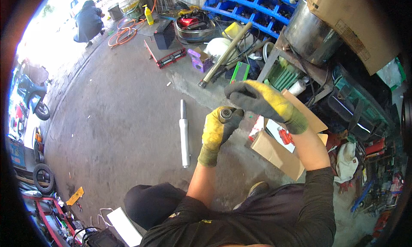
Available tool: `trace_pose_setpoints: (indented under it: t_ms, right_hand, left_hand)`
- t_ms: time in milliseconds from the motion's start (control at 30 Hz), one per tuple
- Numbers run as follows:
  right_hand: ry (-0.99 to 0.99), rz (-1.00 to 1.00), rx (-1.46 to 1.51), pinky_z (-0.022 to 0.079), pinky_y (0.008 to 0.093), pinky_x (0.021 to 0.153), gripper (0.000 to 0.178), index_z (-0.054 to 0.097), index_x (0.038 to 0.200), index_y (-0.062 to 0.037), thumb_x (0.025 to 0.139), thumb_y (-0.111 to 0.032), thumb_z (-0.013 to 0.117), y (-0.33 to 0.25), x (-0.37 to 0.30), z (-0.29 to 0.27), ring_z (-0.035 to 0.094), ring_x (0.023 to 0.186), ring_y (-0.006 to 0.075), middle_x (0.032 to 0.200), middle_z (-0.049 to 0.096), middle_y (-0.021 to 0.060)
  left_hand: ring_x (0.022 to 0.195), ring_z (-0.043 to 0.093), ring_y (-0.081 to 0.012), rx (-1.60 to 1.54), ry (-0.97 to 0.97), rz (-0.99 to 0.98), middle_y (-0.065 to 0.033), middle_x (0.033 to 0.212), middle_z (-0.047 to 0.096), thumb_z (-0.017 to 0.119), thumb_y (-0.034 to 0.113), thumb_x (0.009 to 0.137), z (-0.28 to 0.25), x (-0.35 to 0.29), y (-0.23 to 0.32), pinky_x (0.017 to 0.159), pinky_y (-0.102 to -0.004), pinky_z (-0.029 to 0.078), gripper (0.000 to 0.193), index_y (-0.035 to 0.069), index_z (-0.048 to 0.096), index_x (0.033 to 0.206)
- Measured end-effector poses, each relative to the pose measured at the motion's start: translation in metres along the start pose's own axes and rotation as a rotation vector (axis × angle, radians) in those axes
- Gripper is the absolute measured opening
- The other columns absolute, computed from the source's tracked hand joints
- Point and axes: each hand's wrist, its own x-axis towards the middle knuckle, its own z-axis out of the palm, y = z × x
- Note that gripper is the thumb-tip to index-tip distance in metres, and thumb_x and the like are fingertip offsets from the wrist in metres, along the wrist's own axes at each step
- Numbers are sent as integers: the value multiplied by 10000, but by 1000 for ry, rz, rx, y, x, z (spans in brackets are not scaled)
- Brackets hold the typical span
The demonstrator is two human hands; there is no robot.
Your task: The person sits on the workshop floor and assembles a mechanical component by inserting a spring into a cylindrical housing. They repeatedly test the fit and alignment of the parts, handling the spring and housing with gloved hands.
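My left hand (pixel 216 130), in a yellow and dark grey work glove, is closed around a metal tube. The tube's round open end (pixel 225 114) faces up, and a coiled spring shows inside it. The rest of the tube is hidden by the glove. Just above and to the right, my right hand (pixel 262 100) hovers in a matching glove, its fingers stretched out and slightly bent, with nothing visible in them. On the floor left of my hands lies a silver fork leg (pixel 184 135), a narrow shaft at its far end.
An open cardboard box (pixel 279 155) stands under my right forearm. A metal bench (pixel 296 60) bears a large steel pot (pixel 311 32). Blue parts bins (pixel 253 9) line the back. A long pole (pixel 225 54) leans near a purple box (pixel 200 60). Another person (pixel 89 22) crouches far left.
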Motion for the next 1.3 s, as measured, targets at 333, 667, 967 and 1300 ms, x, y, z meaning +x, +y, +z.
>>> trace_pose_setpoints:
  t_ms: [333,667,967,1300]
  right_hand:
    - [-215,-100,-36,500,340,1105,541,520,1541,-41,1065,-226,700,101,-2,-12,605,1286,156,1434,645,72]
    - [302,298,90,484,445,1068,449,587,1433,-84,1044,-298,654,333,12,203,611,1304,317,1367,679,139]
    - [168,315,47,435,441,1126,526,558,1477,-92,1039,-370,646,304,10,212,556,1371,319,1447,625,147]
    - [76,305,5,381,436,1192,613,526,1526,-101,1034,-449,638,300,18,203,495,1447,321,1536,564,155]
  left_hand:
    - [639,612,-73,-219,-11,47,-18,783,722,855,333,919,-1,-2,37,550,-251,456,320,40,761,1007]
    - [692,657,-110,-341,-34,138,-36,835,724,854,331,924,-14,-5,-2,617,-265,511,366,-2,733,1018]
    - [669,622,-71,-93,105,2,8,741,704,882,216,927,-17,-20,-20,625,-268,524,221,29,765,940]
    - [717,636,-73,79,160,49,11,806,716,880,176,919,-3,-24,-24,661,-273,540,188,26,767,938]
